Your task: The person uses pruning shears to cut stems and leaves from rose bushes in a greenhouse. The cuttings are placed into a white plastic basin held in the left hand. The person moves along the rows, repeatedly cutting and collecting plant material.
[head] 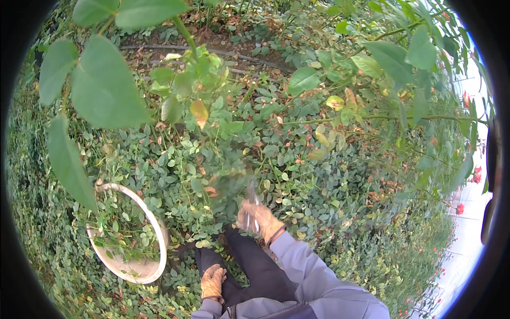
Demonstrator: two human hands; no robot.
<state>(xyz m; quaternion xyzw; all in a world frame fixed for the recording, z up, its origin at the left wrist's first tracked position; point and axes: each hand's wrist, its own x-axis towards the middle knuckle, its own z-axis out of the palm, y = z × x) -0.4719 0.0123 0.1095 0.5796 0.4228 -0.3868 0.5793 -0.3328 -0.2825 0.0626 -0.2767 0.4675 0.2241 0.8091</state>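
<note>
My right hand (261, 220), in a tan work glove, grips a pair of pruning shears (252, 195). Their metal blades point away from me over the leaves and are blurred. Below and to the left, my left hand (214, 281) rests against my dark trouser leg in a matching glove. Its fingers are curled, and whatever may lie under them is hidden. Left of my legs, a whitish round tub (153, 215) sits tilted among the plants. Cut leafy stems (129, 239) lie inside it.
Large rose leaves (105, 83) hang close before the camera at upper left. Leafy rose canes (422, 117) reach in from the right. A dark irrigation hose (231, 54) crosses the soil ahead. Low foliage (342, 187) surrounds my legs, and pale paving (464, 239) borders the right side.
</note>
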